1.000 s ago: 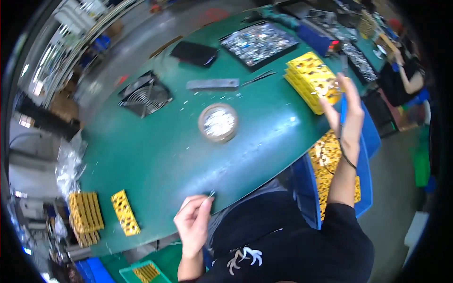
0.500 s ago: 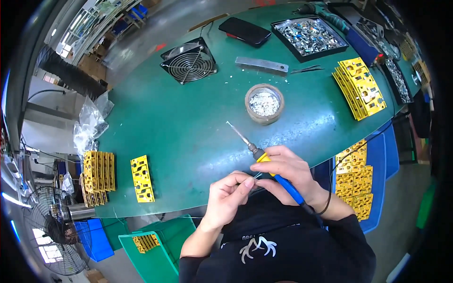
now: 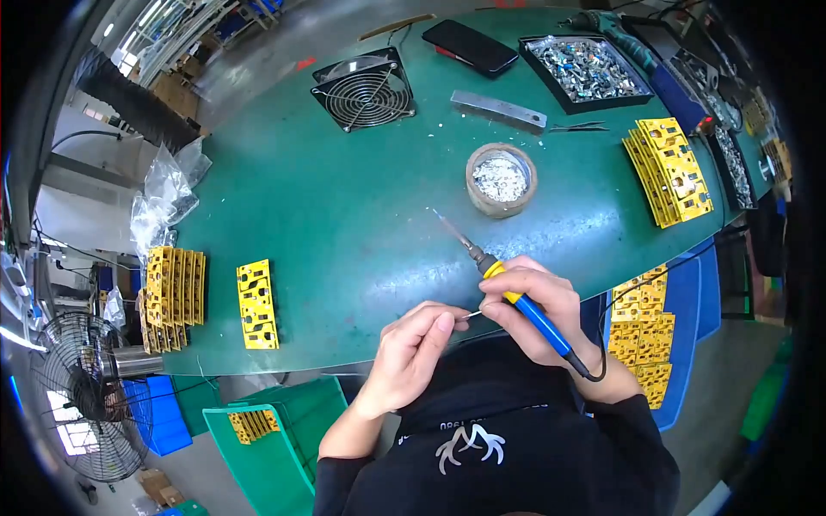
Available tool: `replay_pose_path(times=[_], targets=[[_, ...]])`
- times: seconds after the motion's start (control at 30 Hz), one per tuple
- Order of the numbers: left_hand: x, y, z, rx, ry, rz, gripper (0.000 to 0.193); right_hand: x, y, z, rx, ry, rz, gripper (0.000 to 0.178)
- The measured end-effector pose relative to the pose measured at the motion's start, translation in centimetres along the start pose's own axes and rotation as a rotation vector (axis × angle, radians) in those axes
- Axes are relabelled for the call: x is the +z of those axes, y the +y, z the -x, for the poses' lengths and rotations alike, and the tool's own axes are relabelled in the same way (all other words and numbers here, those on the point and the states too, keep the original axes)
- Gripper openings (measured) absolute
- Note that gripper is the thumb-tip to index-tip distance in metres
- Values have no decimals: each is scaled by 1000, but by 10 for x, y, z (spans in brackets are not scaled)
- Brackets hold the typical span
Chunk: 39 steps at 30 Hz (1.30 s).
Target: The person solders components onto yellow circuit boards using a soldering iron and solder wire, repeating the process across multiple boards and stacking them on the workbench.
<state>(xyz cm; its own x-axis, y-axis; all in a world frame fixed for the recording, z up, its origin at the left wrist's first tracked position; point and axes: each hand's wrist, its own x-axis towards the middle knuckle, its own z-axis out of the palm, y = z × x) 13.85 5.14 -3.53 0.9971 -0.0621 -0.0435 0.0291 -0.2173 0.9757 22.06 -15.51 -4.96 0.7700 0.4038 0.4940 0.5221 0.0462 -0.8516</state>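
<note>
My right hand is closed around the blue and yellow handle of a soldering iron. Its bare metal tip points up and left over the green table, short of a round pot filled with pale scraps. Thumb and forefinger of my left hand are pinched on a thin wire, whose short end sticks out toward the right fingertips. Whether those fingertips touch it I cannot tell. Away to the left lies a single yellow circuit board panel, flat on the table.
Stacked yellow boards stand at the left edge and at the right. Along the back are a small square fan, a phone, a metal bar, tweezers and a parts tray. A blue bin holds more boards.
My hands have drawn slightly apart, with the thin wire showing between them. The soldering iron stays in my right hand. The whole view has shifted a little.
</note>
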Motion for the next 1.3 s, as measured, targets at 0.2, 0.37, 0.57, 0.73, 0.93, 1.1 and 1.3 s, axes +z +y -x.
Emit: replay_pose_path(times=[0.2, 0.37, 0.57, 0.73, 0.93, 1.1, 1.3], targets=[[-11, 4, 4, -187, -8, 126, 30, -5, 0, 1, 37, 48, -26, 29], [-11, 7, 1, -200, -56, 159, 28, -6, -2, 0, 36, 20, -26, 30], [-5, 16, -5, -160, -20, -183, 21, -4, 4, 2, -188, 17, 201, 35], [0, 14, 0, -151, 47, -193, 19, 1, 12, 6, -346, 115, 361, 42], [7, -1, -2, -256, 55, 287, 23, 7, 8, 13, -242, 225, 219, 35], [-8, -11, -3, -297, -219, 584, 23, 8, 9, 16, -155, 220, 65, 31], [-14, -23, -7, -143, -324, 570, 24, 0, 6, 17, 9, 115, -215, 27]])
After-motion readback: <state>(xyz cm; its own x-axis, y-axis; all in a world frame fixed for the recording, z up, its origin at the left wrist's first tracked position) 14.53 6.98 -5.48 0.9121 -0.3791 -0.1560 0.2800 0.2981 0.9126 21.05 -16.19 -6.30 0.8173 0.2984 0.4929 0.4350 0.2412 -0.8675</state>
